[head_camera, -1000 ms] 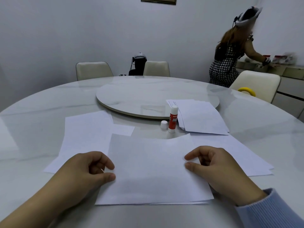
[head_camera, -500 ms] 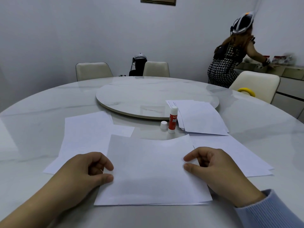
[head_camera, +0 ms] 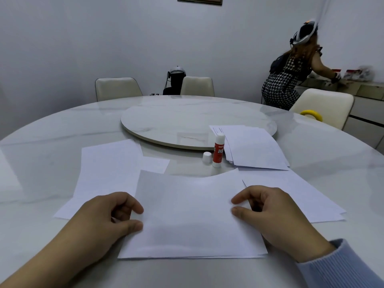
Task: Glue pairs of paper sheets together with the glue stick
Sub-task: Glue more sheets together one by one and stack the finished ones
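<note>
- head view shows almost nothing moved over the last second: your left hand (head_camera: 104,221) and right hand (head_camera: 274,217) sit at the two side edges of the front paper sheets (head_camera: 193,215) just as before, and only the camera has drifted a little
- left hand: thumb lies on the sheet's left edge, fingers curled above it; whether they actually pinch the paper or just rest on it, i cannot tell
- right hand: thumb and forefinger tips lie close together on the right edge, pressing or lightly pinching; again i cannot tell which
- front pair lies flat before you with a second edge showing along the bottom, so it reads as two sheets being squared up or pressed down
- glue stick (head_camera: 218,151) stands upright and uncapped beyond the sheets, its white cap (head_camera: 207,157) just beside it, next to the stack of fresh paper (head_camera: 255,148)
- more sheets lie to the left (head_camera: 108,167) and to the right (head_camera: 295,196)
- holding steady suggests the bond is being set; the next pair is likely due
</note>
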The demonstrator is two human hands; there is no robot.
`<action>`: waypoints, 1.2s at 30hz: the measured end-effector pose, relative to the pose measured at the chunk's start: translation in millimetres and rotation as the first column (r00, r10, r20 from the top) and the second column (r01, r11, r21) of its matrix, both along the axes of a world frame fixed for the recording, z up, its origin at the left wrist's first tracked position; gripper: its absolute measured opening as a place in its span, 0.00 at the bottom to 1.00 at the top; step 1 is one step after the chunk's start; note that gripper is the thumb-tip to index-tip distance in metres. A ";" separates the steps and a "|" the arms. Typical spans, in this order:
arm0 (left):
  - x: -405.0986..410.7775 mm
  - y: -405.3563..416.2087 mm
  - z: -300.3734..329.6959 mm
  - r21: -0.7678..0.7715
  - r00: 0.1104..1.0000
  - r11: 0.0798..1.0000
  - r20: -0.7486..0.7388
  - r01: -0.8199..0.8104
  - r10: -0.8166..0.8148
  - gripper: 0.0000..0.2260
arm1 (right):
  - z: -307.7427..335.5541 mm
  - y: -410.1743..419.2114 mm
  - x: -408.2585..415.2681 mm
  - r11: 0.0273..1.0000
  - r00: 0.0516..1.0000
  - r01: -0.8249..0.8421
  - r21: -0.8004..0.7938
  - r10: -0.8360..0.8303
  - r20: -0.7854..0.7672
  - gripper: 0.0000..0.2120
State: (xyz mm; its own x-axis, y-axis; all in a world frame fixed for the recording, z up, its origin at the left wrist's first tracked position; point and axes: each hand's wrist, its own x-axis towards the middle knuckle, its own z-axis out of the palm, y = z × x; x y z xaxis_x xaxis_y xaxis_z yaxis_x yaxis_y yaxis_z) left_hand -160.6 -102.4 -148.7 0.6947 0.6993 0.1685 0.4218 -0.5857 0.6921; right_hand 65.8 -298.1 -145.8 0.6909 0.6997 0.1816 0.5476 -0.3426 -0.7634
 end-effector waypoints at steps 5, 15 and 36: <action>-0.4 0.6 -4.1 0.127 0.999 0.992 -0.037 -0.007 0.012 0.09 | 0.7 0.0 -5.0 0.999 0.995 0.034 -0.024 -0.032 0.099 0.07; 29.5 -15.3 6.3 0.383 0.997 0.921 0.052 -0.067 0.051 0.08 | 16.1 18.3 -34.0 0.998 0.890 -0.003 -0.059 0.030 0.456 0.19; 60.8 -29.9 -20.5 0.373 0.886 0.914 -0.463 0.158 0.036 0.27 | -20.5 44.5 -29.2 0.819 0.927 -0.063 -0.571 0.259 0.270 0.29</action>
